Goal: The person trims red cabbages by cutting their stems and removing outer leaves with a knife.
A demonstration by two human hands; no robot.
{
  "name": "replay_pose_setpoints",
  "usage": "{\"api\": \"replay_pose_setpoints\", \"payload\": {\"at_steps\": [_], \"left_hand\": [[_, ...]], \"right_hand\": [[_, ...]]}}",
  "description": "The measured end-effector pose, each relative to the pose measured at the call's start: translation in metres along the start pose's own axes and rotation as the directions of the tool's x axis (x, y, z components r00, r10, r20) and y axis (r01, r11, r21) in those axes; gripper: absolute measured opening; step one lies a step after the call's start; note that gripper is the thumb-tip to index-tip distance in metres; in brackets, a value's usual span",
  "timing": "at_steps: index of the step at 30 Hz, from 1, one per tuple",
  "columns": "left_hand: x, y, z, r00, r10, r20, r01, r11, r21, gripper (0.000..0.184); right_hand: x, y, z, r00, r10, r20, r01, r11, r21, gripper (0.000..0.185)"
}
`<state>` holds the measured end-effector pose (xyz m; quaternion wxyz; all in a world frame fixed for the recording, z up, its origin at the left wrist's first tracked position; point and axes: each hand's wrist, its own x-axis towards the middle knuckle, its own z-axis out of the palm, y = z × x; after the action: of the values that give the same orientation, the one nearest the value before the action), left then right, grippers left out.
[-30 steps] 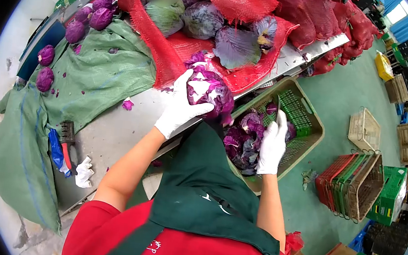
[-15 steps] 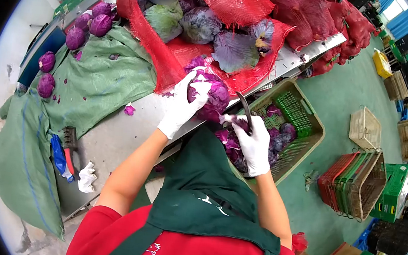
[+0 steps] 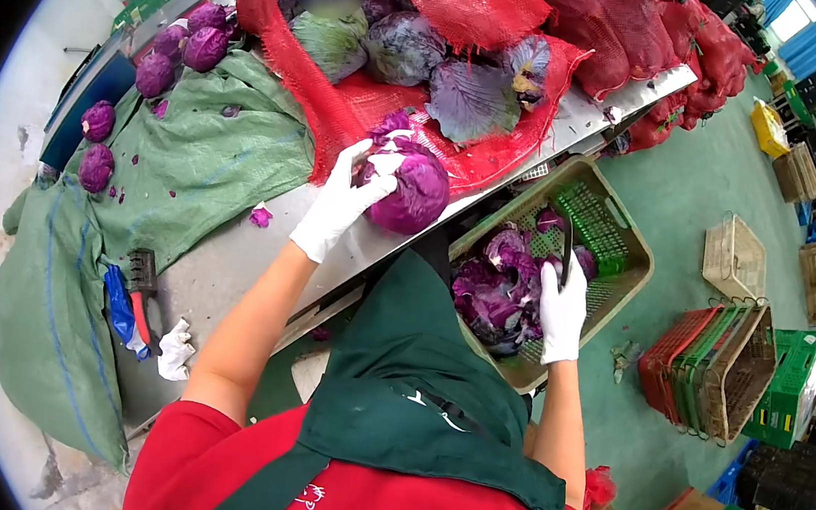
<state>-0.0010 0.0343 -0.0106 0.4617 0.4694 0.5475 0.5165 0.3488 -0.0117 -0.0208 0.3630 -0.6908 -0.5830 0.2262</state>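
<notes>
My gloved left hand (image 3: 341, 205) grips a trimmed red cabbage (image 3: 417, 194) at the table's front edge, fingers on its pale stem end. To the right, my gloved right hand (image 3: 560, 313) is closed on a knife (image 3: 568, 245), whose dark, narrow blade points away from me. This hand is over an olive plastic crate (image 3: 636, 271) beside the table. Loose purple leaves (image 3: 497, 290) lie heaped in the crate. Just beyond the held cabbage, an opened red woven bag (image 3: 297, 76) contains several untrimmed cabbages (image 3: 471, 99) with dull outer leaves.
Several trimmed cabbages (image 3: 155, 75) rest at the far left, by a green sack (image 3: 44, 314) spread over the metal table (image 3: 236, 266). A black-and-red handled tool (image 3: 140, 290) and crumpled white cloth (image 3: 176, 349) lie nearby. Full red mesh bags (image 3: 604, 36) and stacked crates (image 3: 717, 366) stand right.
My right hand and knife have moved right, away from the cabbage and over the crate. More leaf pieces now show in the crate. My left hand has shifted slightly left with the cabbage.
</notes>
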Motion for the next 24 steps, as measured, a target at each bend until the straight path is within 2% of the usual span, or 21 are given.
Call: {"api": "replay_pose_setpoints", "payload": {"at_steps": [2, 4, 5, 7, 8, 9, 10, 11, 12, 14, 15, 16, 19, 21, 22, 24], "left_hand": [[-0.007, -0.003, 0.003, 0.999, -0.040, -0.033, 0.042, 0.997, 0.067, 0.088], [-0.008, -0.013, 0.006, 0.997, -0.082, 0.010, 0.081, 0.992, 0.097, 0.089], [-0.012, -0.017, 0.014, 0.995, -0.097, -0.005, 0.097, 0.995, -0.027, 0.090], [-0.023, 0.006, 0.033, 0.994, -0.102, -0.045, 0.098, 0.992, -0.080, 0.093], [-0.025, 0.010, 0.037, 0.991, -0.116, -0.060, 0.110, 0.990, -0.090, 0.095], [-0.026, 0.010, 0.038, 0.999, -0.039, -0.034, 0.040, 0.999, 0.033, 0.091], [-0.026, 0.010, 0.038, 0.992, 0.095, -0.079, -0.076, 0.973, 0.216, 0.093], [-0.026, 0.010, 0.033, 0.992, 0.113, -0.059, -0.096, 0.968, 0.232, 0.093], [-0.025, 0.018, 0.031, 0.991, 0.128, -0.034, -0.116, 0.963, 0.244, 0.094], [-0.017, 0.011, 0.022, 0.981, 0.190, 0.030, -0.187, 0.904, 0.384, 0.093], [-0.017, 0.014, 0.023, 0.983, 0.183, 0.034, -0.181, 0.903, 0.389, 0.095], [-0.017, 0.012, 0.024, 0.983, 0.179, 0.039, -0.180, 0.906, 0.384, 0.095], [-0.018, 0.008, 0.025, 0.978, 0.202, 0.041, -0.199, 0.873, 0.444, 0.098], [-0.021, 0.012, 0.029, 0.981, 0.195, 0.019, -0.185, 0.891, 0.415, 0.100], [-0.022, 0.015, 0.030, 0.982, 0.188, -0.013, -0.169, 0.909, 0.382, 0.101], [-0.023, 0.018, 0.029, 0.983, 0.181, 0.000, -0.163, 0.886, 0.434, 0.099]], "right_hand": [[0.012, -0.038, 0.010, 0.989, -0.023, 0.147, -0.012, 0.973, 0.231, 0.043], [0.020, -0.071, 0.034, 0.963, -0.125, 0.240, 0.037, 0.939, 0.341, 0.040], [0.025, -0.078, 0.051, 0.951, -0.109, 0.291, -0.001, 0.935, 0.354, 0.040], [0.029, -0.111, 0.067, 0.844, 0.044, 0.534, -0.303, 0.861, 0.408, 0.040], [0.027, -0.102, 0.083, 0.899, -0.081, 0.431, -0.119, 0.901, 0.417, 0.041], [0.024, -0.105, 0.092, 0.927, -0.204, 0.316, 0.068, 0.917, 0.394, 0.042], [0.017, -0.102, 0.094, 0.930, -0.227, 0.288, 0.105, 0.918, 0.383, 0.043], [0.015, -0.097, 0.093, 0.915, -0.207, 0.346, 0.066, 0.923, 0.379, 0.046], [0.012, -0.095, 0.091, 0.917, -0.217, 0.336, 0.101, 0.939, 0.330, 0.043], [0.009, -0.089, 0.085, 0.924, -0.256, 0.283, 0.205, 0.959, 0.198, 0.041], [0.017, -0.088, 0.085, 0.914, -0.281, 0.293, 0.243, 0.957, 0.160, 0.042], [0.022, -0.086, 0.086, 0.910, -0.356, 0.212, 0.316, 0.928, 0.200, 0.041], [0.037, -0.091, 0.092, 0.939, -0.270, 0.213, 0.230, 0.953, 0.195, 0.040], [0.042, -0.099, 0.094, 0.892, -0.445, 0.075, 0.427, 0.886, 0.182, 0.038], [0.041, -0.104, 0.092, 0.891, -0.446, 0.081, 0.426, 0.885, 0.186, 0.038], [0.038, -0.114, 0.085, 0.893, -0.410, 0.184, 0.417, 0.909, 0.002, 0.037]]}}
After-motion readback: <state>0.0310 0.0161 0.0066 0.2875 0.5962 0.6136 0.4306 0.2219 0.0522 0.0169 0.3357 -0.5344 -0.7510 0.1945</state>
